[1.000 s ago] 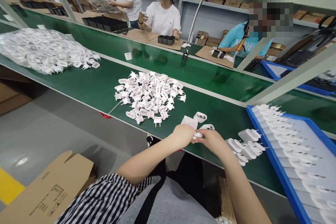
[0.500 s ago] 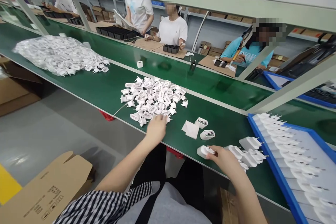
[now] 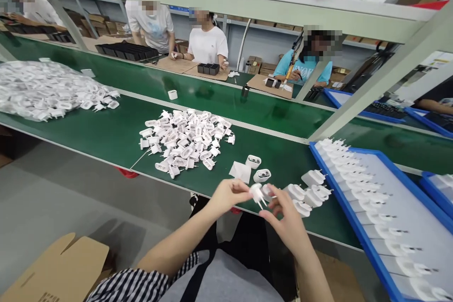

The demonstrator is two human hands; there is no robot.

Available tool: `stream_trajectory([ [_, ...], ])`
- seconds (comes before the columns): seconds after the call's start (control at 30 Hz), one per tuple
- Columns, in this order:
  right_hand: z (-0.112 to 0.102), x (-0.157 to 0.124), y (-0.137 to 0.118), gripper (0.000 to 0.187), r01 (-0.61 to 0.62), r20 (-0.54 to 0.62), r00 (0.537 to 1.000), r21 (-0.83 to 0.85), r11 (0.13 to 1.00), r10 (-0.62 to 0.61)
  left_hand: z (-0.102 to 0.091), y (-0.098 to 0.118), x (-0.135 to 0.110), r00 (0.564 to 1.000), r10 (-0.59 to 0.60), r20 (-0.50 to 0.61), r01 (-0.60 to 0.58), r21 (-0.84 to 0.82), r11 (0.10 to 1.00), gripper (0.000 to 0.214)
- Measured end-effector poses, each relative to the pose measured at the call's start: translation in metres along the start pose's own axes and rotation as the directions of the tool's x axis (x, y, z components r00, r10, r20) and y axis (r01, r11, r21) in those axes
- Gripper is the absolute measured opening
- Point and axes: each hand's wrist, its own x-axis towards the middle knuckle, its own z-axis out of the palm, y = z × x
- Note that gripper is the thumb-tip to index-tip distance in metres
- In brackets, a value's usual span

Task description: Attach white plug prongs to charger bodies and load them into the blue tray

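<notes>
My left hand [image 3: 228, 195] pinches a small white plug part [image 3: 257, 194] with two pins, held above the near edge of the green belt [image 3: 106, 127]. My right hand [image 3: 283, 214] meets it from the right, fingers curled round the same part. Just beyond lie two white charger shells [image 3: 257, 169] and a white paper slip [image 3: 239, 171]. A pile of white plug parts [image 3: 186, 141] lies on the belt to the left. A short row of assembled chargers [image 3: 309, 191] lies to the right.
A blue tray [image 3: 375, 226] filled with rows of white chargers stands at the right. A bag heap of plug parts [image 3: 46, 87] lies far left. Several people work across the belt behind a grey frame. A cardboard box [image 3: 53, 273] sits on the floor at lower left.
My left hand came back from the pile with a plug part. My right hand left the charger row and moved in to meet it in front of me.
</notes>
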Motion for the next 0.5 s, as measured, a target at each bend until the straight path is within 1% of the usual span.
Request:
stream_trajectory([
  [0.03, 0.001, -0.002, -0.002, 0.04, 0.015, 0.021, 1.0, 0.075, 0.997, -0.017, 0.008, 0.0, 0.001, 0.997, -0.013, 0.076, 0.015, -0.031, 0.999, 0.016],
  [0.07, 0.001, -0.003, -0.003, 0.035, 0.013, 0.005, 1.0, 0.124, 0.992, -0.014, 0.013, 0.001, 0.003, 0.988, -0.022, 0.156, 0.028, -0.039, 0.999, 0.015],
  [0.1, 0.001, -0.003, -0.003, 0.031, -0.002, -0.038, 0.999, 0.158, 0.987, 0.008, 0.016, 0.003, 0.006, 0.975, -0.027, 0.22, 0.033, -0.023, 0.999, 0.015],
  [0.13, 0.001, -0.002, -0.002, 0.028, -0.03, -0.088, 0.995, 0.194, 0.981, 0.048, 0.016, 0.005, 0.012, 0.968, -0.028, 0.251, 0.023, 0.025, 0.999, 0.015],
  [0.17, 0.001, -0.002, -0.001, 0.027, -0.066, -0.129, 0.987, 0.246, 0.967, 0.1, 0.016, 0.006, 0.019, 0.973, -0.02, 0.23, -0.005, 0.106, 0.994, 0.017],
  [0.2, 0.001, -0.001, 0.002, 0.028, -0.108, -0.151, 0.975, 0.314, 0.943, 0.162, 0.016, 0.008, 0.027, 0.986, 0.002, 0.165, -0.039, 0.218, 0.975, 0.021],
  [0.23, 0.002, 0.0, 0.004, 0.029, -0.147, -0.165, 0.96, 0.388, 0.91, 0.226, 0.016, 0.008, 0.037, 0.996, 0.04, 0.085, -0.067, 0.346, 0.936, 0.026],
  [0.27, 0.002, 0.001, 0.007, 0.029, -0.177, -0.171, 0.944, 0.458, 0.871, 0.282, 0.016, 0.008, 0.047, 0.996, 0.087, 0.015, -0.084, 0.474, 0.877, 0.031],
  [0.3, 0.003, 0.002, 0.009, 0.03, -0.194, -0.172, 0.931, 0.513, 0.836, 0.322, 0.017, 0.006, 0.057, 0.991, 0.131, -0.019, -0.096, 0.584, 0.806, 0.034],
  [0.33, 0.005, 0.003, 0.012, 0.029, -0.198, -0.172, 0.924, 0.548, 0.813, 0.341, 0.019, 0.003, 0.065, 0.987, 0.159, -0.016, -0.108, 0.666, 0.738, 0.035],
  [0.4, 0.007, 0.005, 0.015, 0.026, -0.175, -0.179, 0.929, 0.559, 0.81, 0.324, 0.02, -0.004, 0.074, 0.984, 0.174, 0.036, -0.141, 0.75, 0.646, 0.031],
  [0.43, 0.009, 0.005, 0.016, 0.024, -0.155, -0.183, 0.937, 0.543, 0.825, 0.296, 0.018, -0.008, 0.075, 0.983, 0.179, 0.044, -0.148, 0.767, 0.624, 0.028],
  [0.5, 0.012, 0.006, 0.015, 0.02, -0.101, -0.193, 0.957, 0.485, 0.869, 0.219, 0.01, -0.015, 0.067, 0.983, 0.182, 0.029, -0.14, 0.764, 0.63, 0.026],
])
